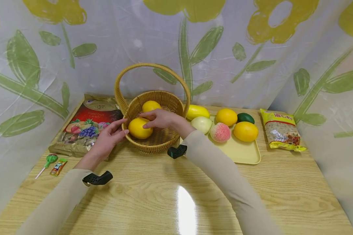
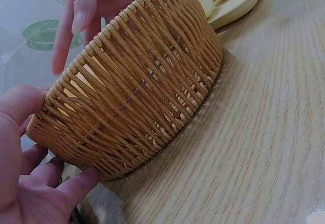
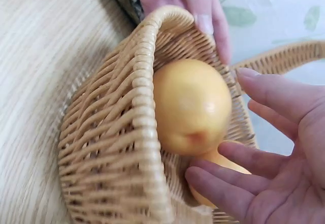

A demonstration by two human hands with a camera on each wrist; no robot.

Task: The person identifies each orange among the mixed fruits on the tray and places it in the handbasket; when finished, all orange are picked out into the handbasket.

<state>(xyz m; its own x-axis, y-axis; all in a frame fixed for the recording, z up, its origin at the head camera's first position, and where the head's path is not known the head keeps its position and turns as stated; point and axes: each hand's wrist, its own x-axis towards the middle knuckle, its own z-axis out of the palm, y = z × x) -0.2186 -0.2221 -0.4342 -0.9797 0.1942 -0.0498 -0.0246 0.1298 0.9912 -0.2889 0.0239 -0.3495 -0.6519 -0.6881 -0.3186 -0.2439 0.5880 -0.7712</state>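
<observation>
A wicker basket with a tall arched handle stands on the wooden table. Inside it lie two yellow fruits: a nearer one against the left wall and another yellow fruit farther back. My left hand grips the basket's left side, its fingers at the rim and against the outer weave. Over the basket's opening, my right hand has its fingers spread loosely beside the nearer fruit. In the right wrist view a small gap shows between those fingers and that fruit.
To the right, a yellow tray carries several fruits, including a pink peach. A yellow food packet lies beyond it. Left of the basket are a candy bag, a green lollipop and a small wrapped sweet.
</observation>
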